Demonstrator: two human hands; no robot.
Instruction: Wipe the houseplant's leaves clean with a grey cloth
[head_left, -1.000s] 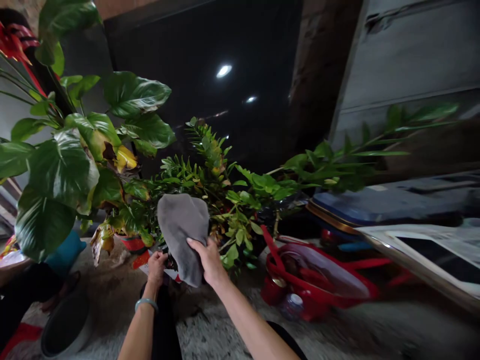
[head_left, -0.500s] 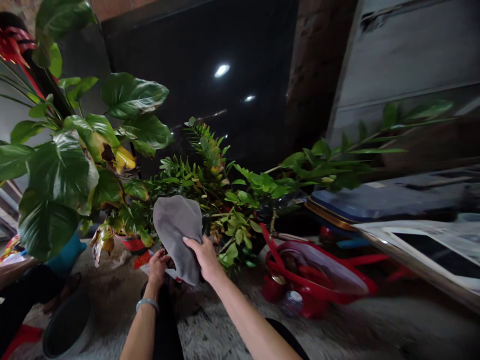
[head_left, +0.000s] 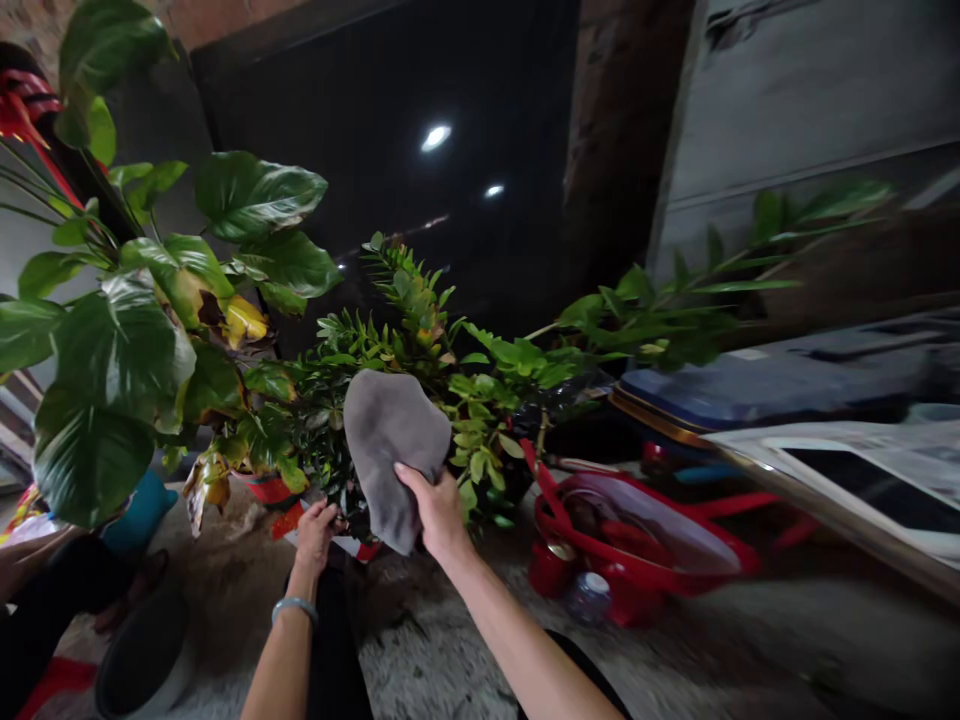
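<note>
My right hand (head_left: 439, 510) grips a grey cloth (head_left: 397, 440), thumb on top, in front of the leafy potted plants. The cloth hangs in a rounded, smooth shape and hides part of the foliage (head_left: 495, 400) behind it. Left of the cloth, my left hand (head_left: 316, 535) is closed with its fingers curled at the low dark leaves. Whatever it pinches is too small to make out. A bluish bangle (head_left: 295, 608) circles that wrist. Below the hands a red and white pot edge (head_left: 367, 550) shows in part.
A large-leaved plant (head_left: 120, 350) stands on the left, near a seated person's leg (head_left: 60, 590) and a dark bucket (head_left: 142, 650). Right of me are a red basket (head_left: 645, 550), a capped jar (head_left: 591, 598) and a table edge with a white-framed panel (head_left: 862, 490).
My right hand has moved the cloth right and slightly up, away from my left hand. The left hand stays nearly in place with its fingers curled.
</note>
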